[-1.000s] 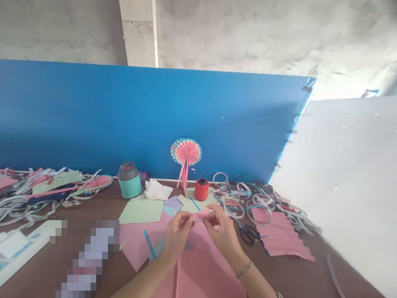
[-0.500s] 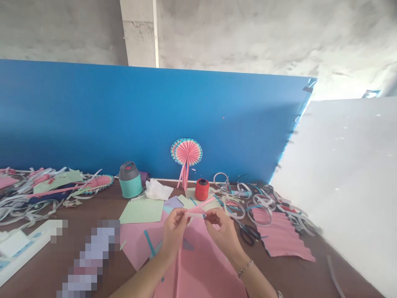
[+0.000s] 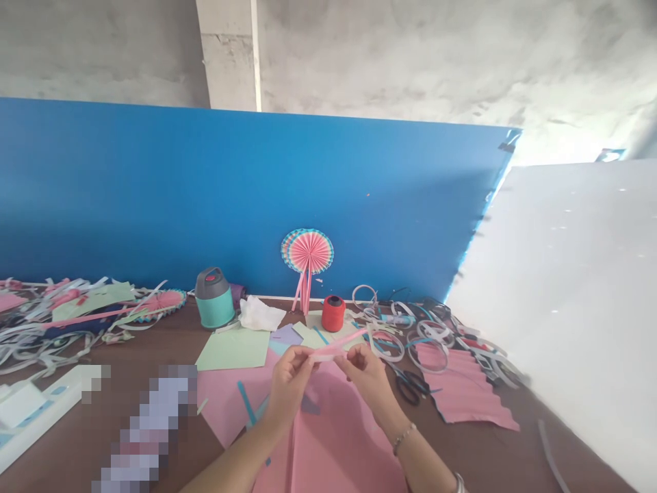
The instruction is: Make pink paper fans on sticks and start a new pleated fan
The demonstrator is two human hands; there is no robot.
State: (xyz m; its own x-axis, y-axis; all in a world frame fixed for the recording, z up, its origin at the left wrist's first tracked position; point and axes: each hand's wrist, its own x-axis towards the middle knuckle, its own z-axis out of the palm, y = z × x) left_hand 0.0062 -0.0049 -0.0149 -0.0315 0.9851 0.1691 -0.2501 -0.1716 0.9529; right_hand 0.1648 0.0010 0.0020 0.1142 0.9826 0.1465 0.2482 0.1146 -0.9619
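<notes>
Between my two hands a narrow pink paper strip (image 3: 352, 338) is held above the pink sheet (image 3: 339, 445), with a whitish band along its near side. My left hand (image 3: 291, 380) pinches the strip's left end between thumb and fingers. On the right, the thumb and fingers of my right hand (image 3: 370, 383) close on the whitish band. The strip's free end points up and right past my right fingers. Below, the large pink sheet lies on the table, with a crease or fold edge running lengthwise.
Behind my hands stand a red thread spool (image 3: 333, 315) and a pleated paper rosette (image 3: 308, 252). A teal container (image 3: 214, 299) is at left, near a green sheet (image 3: 233, 349). Black scissors (image 3: 409, 387) and pleated pink paper (image 3: 465, 387) lie at right. Loose strips (image 3: 35, 335) pile up far left.
My right thumb and fingers have shifted slightly inward along the strip. My left hand keeps its pinch at nearly the same spot.
</notes>
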